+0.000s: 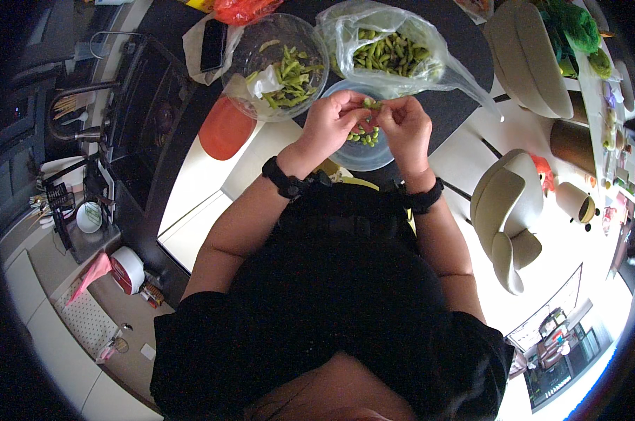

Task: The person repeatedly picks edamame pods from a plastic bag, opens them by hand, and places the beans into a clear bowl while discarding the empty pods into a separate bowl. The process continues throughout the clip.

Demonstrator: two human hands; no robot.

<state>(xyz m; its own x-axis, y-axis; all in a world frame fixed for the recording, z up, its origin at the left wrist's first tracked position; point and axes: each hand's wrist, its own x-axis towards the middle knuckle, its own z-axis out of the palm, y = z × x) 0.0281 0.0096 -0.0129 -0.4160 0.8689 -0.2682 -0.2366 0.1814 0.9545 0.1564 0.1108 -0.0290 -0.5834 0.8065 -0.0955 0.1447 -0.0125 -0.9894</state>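
Observation:
Between them, my left hand (334, 123) and my right hand (405, 123) pinch a green soybean pod (371, 103) with their fingertips. The hands are over a translucent plastic bowl (351, 160) that has shelled green beans (370, 138) in its bottom; the hands cover part of its rim. Behind my left hand stands a larger clear plastic bowl (242, 42) with green pods or hulls (293, 87) and a crumpled white tissue (264, 81). An open clear plastic bag (343, 26) full of pods (388, 52) lies beyond my right hand.
On the dark table (459, 105) a black phone (213, 44) lies on a pale sheet at the far left, near a red plastic bag (246, 9). A red-orange stool seat (226, 129) is below the clear bowl. Pale chairs (527, 58) stand at the right.

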